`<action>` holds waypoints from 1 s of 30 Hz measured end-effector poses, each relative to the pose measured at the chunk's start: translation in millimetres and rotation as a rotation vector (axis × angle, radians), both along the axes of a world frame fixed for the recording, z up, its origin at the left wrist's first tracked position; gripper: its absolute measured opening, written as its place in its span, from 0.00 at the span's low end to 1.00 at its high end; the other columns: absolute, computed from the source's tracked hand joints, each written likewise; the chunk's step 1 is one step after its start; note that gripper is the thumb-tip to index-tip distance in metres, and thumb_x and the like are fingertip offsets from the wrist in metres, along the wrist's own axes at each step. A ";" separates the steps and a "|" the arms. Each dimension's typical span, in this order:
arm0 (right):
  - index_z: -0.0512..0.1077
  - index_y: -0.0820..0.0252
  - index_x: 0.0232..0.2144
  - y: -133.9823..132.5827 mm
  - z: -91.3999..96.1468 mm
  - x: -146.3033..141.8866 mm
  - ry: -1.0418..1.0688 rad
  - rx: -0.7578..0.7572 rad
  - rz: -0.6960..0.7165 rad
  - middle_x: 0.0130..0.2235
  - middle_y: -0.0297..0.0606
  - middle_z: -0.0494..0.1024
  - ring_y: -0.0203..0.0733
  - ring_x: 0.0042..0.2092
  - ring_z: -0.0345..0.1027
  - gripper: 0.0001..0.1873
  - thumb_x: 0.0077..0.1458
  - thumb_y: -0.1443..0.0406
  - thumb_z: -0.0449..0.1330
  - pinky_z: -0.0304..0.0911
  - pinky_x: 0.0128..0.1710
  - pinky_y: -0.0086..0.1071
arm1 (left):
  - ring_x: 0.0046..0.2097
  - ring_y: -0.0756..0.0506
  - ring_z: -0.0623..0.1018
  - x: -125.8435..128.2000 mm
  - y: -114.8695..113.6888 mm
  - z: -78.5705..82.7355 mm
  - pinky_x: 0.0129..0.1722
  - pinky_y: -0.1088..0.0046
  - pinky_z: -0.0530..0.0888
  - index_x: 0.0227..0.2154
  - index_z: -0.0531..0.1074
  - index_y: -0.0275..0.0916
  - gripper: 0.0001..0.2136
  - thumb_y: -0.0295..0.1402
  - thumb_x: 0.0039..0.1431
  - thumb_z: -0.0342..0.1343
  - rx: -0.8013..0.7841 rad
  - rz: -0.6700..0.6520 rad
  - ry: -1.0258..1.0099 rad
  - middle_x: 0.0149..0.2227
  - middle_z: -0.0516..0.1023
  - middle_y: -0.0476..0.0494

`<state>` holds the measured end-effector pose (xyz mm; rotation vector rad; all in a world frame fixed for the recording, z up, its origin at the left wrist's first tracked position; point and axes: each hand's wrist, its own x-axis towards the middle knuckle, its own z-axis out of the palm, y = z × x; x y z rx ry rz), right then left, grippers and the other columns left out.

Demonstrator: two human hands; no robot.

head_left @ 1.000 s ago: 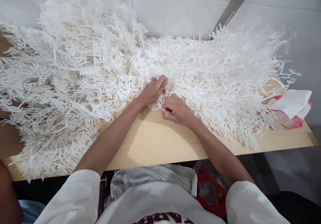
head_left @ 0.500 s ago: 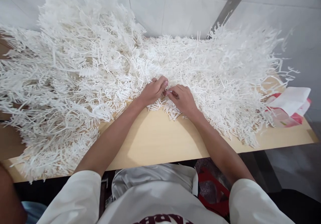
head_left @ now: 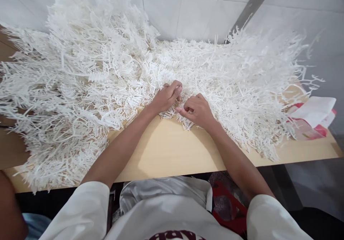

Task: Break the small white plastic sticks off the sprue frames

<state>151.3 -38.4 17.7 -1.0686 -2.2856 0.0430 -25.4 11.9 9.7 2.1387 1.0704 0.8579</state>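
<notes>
A wide heap of thin white plastic-looking branched pieces (head_left: 113,71) covers much of the wooden table (head_left: 166,150). At the heap's front middle, my left hand (head_left: 168,95) is closed in a pinch, thumb against bent fingers. Whatever lies between those fingertips is too small or hidden to make out. Just to its right and apart from it is my right hand (head_left: 197,110). Its fingers are curled and its thumb sticks out to the left, apart from them, with nothing visible in between. Short loose white sticks (head_left: 185,122) lie under and between both hands.
A pink-and-white plastic packet with a white sheet (head_left: 313,116) lies at the table's right end. A tiled wall (head_left: 199,12) with a grey metal post (head_left: 249,8) stands behind. Another person's arm (head_left: 10,207) shows at lower left. Something red (head_left: 228,204) is below the table.
My right hand has drawn away from the left, slightly right and down, and its thumb has come off the curled fingers. My left hand keeps its pinch. The view has shifted a little.
</notes>
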 end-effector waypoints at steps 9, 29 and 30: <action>0.68 0.52 0.52 17.0 -17.0 7.3 0.079 -0.154 -0.206 0.40 0.39 0.75 0.45 0.42 0.69 0.18 0.63 0.54 0.53 0.62 0.45 0.42 | 0.45 0.45 0.75 -4.9 0.8 -4.4 0.49 0.62 0.70 0.54 0.55 0.44 0.24 0.26 0.53 0.46 0.095 -0.158 -0.066 0.43 0.73 0.44; 0.67 0.52 0.38 12.5 -11.2 5.5 0.407 -0.191 -0.253 0.39 0.35 0.77 0.41 0.44 0.70 0.12 0.65 0.54 0.50 0.63 0.45 0.39 | 0.46 0.47 0.74 -1.5 7.5 -11.0 0.48 0.66 0.73 0.47 0.63 0.41 0.11 0.30 0.61 0.49 0.232 -0.109 -0.205 0.44 0.72 0.42; 0.67 0.53 0.38 12.4 -10.6 5.3 0.437 -0.167 -0.246 0.42 0.36 0.77 0.41 0.46 0.69 0.12 0.65 0.54 0.50 0.63 0.46 0.38 | 0.48 0.46 0.73 -1.6 8.0 -11.5 0.48 0.66 0.73 0.46 0.63 0.41 0.13 0.29 0.59 0.50 0.282 -0.106 -0.202 0.45 0.71 0.41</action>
